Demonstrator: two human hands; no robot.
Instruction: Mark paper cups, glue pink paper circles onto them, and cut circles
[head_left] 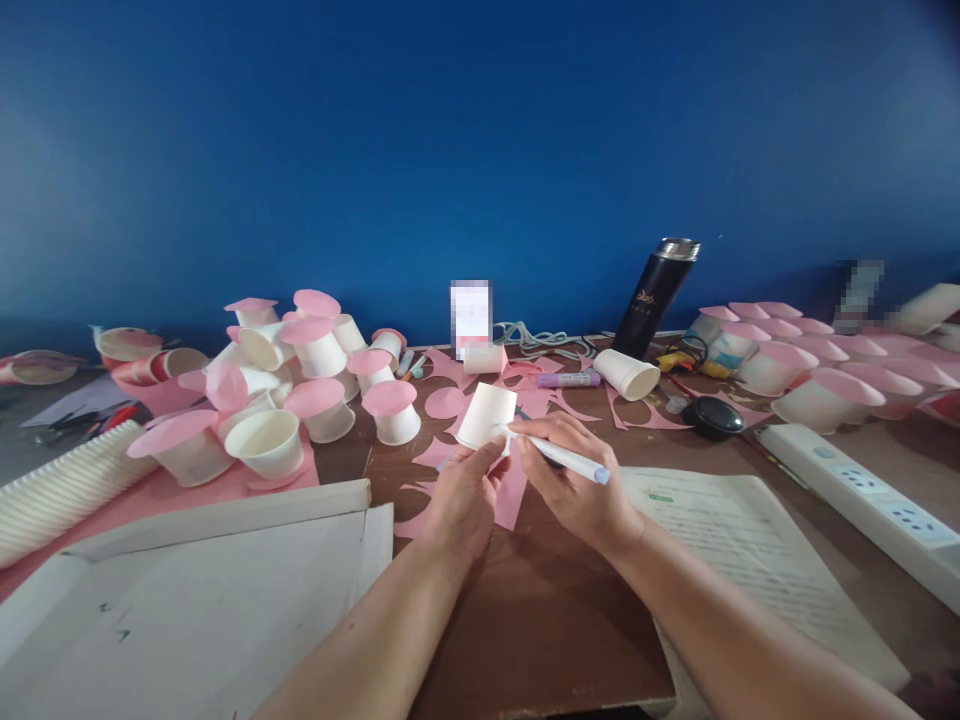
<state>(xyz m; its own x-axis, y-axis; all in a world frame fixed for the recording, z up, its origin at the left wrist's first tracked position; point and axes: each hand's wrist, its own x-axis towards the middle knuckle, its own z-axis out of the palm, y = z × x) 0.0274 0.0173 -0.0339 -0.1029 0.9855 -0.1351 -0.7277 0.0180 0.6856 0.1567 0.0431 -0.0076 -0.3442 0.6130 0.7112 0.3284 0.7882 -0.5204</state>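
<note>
My left hand (pixel 459 495) holds a white paper cup (pixel 487 414) upside down over the brown table, fingers around its rim. My right hand (pixel 574 480) grips a white pen with a pale blue end (pixel 566 459), its tip against the cup's lower edge. Under both hands lies a pink paper sheet with cut-out scraps (pixel 512 493).
A heap of white cups with pink paper lids (pixel 300 385) sits at left, beside a lying stack of cups (pixel 64 490). More lidded cups (pixel 817 370) stand at right, near a black flask (pixel 656 297), a power strip (pixel 862 500) and an open book (pixel 750 560). White boards (pixel 195 590) lie front left.
</note>
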